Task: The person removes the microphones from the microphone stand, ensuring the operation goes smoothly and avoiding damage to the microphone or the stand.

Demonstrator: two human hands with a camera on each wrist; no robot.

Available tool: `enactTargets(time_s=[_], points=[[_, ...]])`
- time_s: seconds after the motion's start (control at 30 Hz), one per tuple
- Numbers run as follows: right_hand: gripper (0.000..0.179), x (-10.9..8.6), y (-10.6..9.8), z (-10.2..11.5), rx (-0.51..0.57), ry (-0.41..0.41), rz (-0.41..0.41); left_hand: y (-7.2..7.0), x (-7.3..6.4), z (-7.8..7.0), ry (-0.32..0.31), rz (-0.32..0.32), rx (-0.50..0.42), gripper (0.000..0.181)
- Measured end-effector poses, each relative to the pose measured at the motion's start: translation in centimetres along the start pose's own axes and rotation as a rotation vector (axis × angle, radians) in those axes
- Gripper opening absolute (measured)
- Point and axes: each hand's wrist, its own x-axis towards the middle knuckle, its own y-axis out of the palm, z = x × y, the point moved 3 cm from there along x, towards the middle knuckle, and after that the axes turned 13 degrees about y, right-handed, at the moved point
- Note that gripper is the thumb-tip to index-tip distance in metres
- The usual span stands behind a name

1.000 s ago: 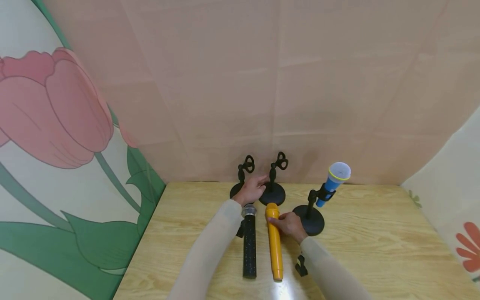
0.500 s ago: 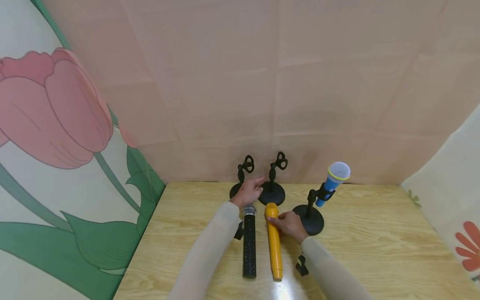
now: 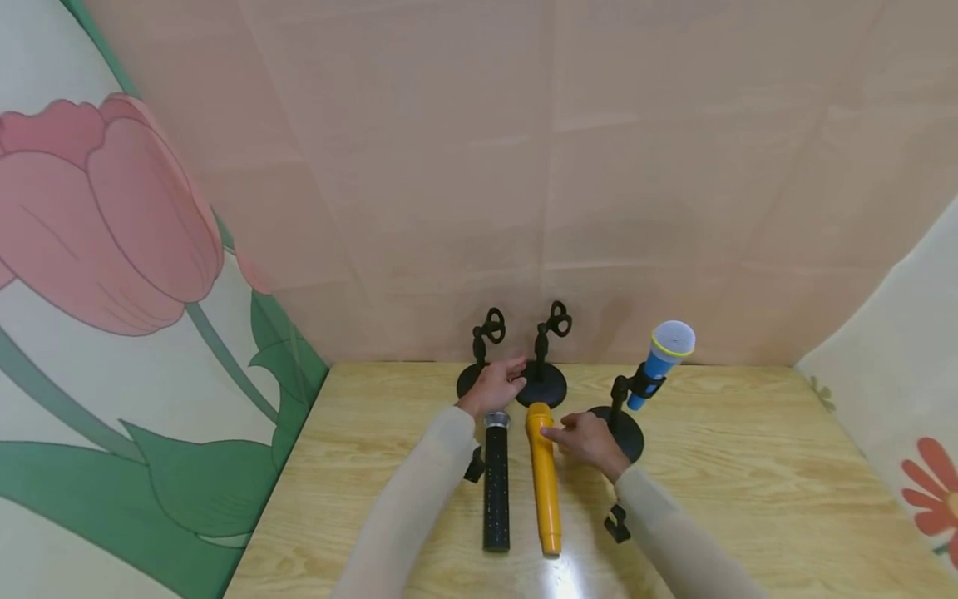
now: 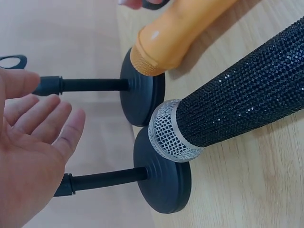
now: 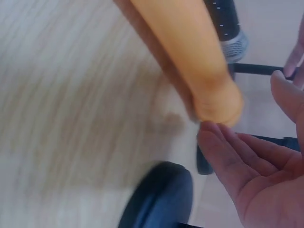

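Observation:
A yellow microphone [image 3: 546, 499] and a black glittery microphone [image 3: 496, 491] with a silver mesh head [image 4: 171, 133] lie side by side on the table, heads toward the back. My right hand [image 3: 593, 441] is beside the yellow one's head, fingers loose, fingertips right at its side and holding nothing. Above the black microphone's head, my left hand [image 3: 496, 386] reaches between two black desk stands; in the left wrist view its fingers are relaxed and hold nothing. The left stand [image 3: 467, 378] is partly hidden by this hand; the middle stand [image 3: 545, 389] stands next to it.
A third stand [image 3: 632, 439] on the right carries a blue microphone [image 3: 660, 364] tilted in its clip. Small black clip-like parts hang by each wrist. A brownish sheet [image 3: 419, 208] rises behind the wooden table's [image 3: 733, 482] back edge.
My right hand has let go of the yellow microphone and drawn slightly right, its fingers looser. The left hand has barely moved. Both microphones stay on the table.

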Motion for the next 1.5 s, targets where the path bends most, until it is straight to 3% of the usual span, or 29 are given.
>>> enactTargets(time_s=[0.27,0.47,0.6,0.77,1.13,1.3,1.5], points=[[0.074,-1.8,-2.4,0.6,-0.031,-0.114,-0.002,0.2,-0.7,-0.7,0.027,-0.001,-0.03,0.048],[0.058,-3.6,-4.5,0.2,-0.018,-0.253,-0.054,0.7,-1.1,-1.2,0.058,0.004,-0.043,0.048],[0.052,-4.5,-6.1,-0.3,0.028,-0.309,-0.032,1.1,-1.3,-1.5,0.077,0.001,-0.045,0.047],[0.053,-5.6,-8.1,-1.0,0.046,-0.332,-0.015,1.5,-1.4,-2.2,0.103,0.007,-0.04,0.047],[0.044,-7.1,-12.8,-1.9,0.072,-0.405,-0.085,2.8,-0.4,-4.2,0.154,0.015,-0.046,0.052],[0.042,-7.4,-13.9,-2.1,0.07,-0.412,-0.107,3.3,0.3,-4.9,0.208,0.015,-0.007,0.054],[0.04,-7.6,-15.0,-2.4,0.067,-0.4,-0.124,3.9,0.8,-5.5,0.215,0.004,-0.014,0.056]])
